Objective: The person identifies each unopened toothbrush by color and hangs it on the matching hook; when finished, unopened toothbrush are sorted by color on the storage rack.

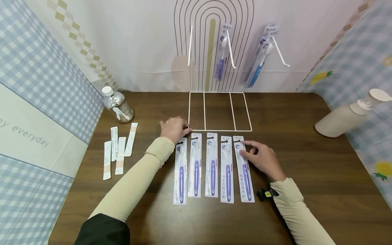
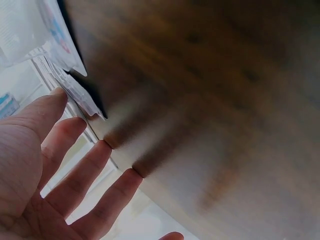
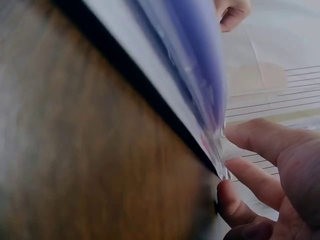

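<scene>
Here the right hand (image 1: 264, 160) pinches with curled fingers (image 3: 250, 142) the top edge of the rightmost purple carded toothbrush pack (image 1: 244, 170); its long axis runs toward the person, last of five on the brown wooden worktop (image 1: 306, 177); left hand (image 1: 174, 128), fingers (image 2: 80, 175) straight, rests by the white wire rack (image 1: 220, 112); pack lettering is unreadable; the wall cloth reads "everyday".
</scene>
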`<state>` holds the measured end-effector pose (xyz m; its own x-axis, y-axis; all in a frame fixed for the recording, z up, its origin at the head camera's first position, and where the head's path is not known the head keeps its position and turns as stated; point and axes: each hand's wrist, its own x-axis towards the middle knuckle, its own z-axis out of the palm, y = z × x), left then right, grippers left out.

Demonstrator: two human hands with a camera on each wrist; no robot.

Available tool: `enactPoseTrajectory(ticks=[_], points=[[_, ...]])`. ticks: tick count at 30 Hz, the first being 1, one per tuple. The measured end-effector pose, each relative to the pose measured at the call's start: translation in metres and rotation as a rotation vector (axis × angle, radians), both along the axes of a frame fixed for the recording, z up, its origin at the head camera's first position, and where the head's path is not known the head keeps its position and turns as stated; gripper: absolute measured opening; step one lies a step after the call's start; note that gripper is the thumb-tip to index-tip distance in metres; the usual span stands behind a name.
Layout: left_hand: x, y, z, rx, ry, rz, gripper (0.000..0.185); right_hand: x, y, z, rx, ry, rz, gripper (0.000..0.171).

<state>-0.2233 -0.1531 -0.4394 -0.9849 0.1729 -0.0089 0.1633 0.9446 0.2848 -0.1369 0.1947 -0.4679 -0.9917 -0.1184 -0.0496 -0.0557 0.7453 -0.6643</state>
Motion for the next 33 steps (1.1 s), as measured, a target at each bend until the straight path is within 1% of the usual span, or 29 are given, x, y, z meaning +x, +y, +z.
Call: enactPoseTrajectory(ticks=[3, 6, 8, 10, 13, 16, 19, 22, 24, 27, 30, 33], points=[[0.001, 0.001, 0.001, -0.003, -0.001, -0.001, 0.023, 0.001, -0.001, 0.001, -0.017, 0.027, -0.009, 0.043], [0.001, 0.001, 0.002, -0.006, 0.001, 0.000, 0.024, 0.001, -0.002, 0.007, -0.018, 0.071, -0.003, 0.043], [0.001, 0.001, 0.002, -0.007, 0.000, -0.002, 0.023, 0.001, -0.004, 0.016, -0.011, 0.126, 0.011, 0.042], [0.001, 0.002, 0.002, -0.008, -0.002, -0.003, 0.023, 0.001, -0.008, 0.027, 0.012, 0.218, 0.025, 0.041], [0.001, 0.002, 0.003, -0.003, -0.007, -0.002, 0.021, 0.001, -0.017, 0.053, 0.036, 0.403, 0.029, 0.040], [0.002, 0.002, 0.003, 0.004, -0.012, 0.001, 0.021, -0.002, -0.027, 0.083, 0.033, 0.591, 0.010, 0.042], [0.002, 0.001, 0.003, 0.006, -0.015, 0.004, 0.020, -0.007, -0.037, 0.113, -0.032, 0.739, -0.003, 0.043], [0.002, 0.001, 0.003, 0.004, -0.019, 0.005, 0.021, -0.012, -0.048, 0.140, -0.112, 0.840, -0.013, 0.043], [0.002, 0.001, 0.003, 0.004, -0.022, 0.006, 0.021, -0.016, -0.054, 0.154, -0.159, 0.875, -0.034, 0.042], [0.002, 0.001, 0.003, 0.006, -0.024, 0.007, 0.021, -0.022, -0.062, 0.168, -0.210, 0.885, -0.067, 0.041], [0.002, 0.001, 0.002, 0.007, -0.023, 0.008, 0.020, -0.029, -0.068, 0.172, -0.250, 0.869, -0.083, 0.041], [0.002, 0.002, 0.002, 0.004, -0.023, 0.011, 0.020, -0.036, -0.072, 0.171, -0.275, 0.854, -0.090, 0.040]])
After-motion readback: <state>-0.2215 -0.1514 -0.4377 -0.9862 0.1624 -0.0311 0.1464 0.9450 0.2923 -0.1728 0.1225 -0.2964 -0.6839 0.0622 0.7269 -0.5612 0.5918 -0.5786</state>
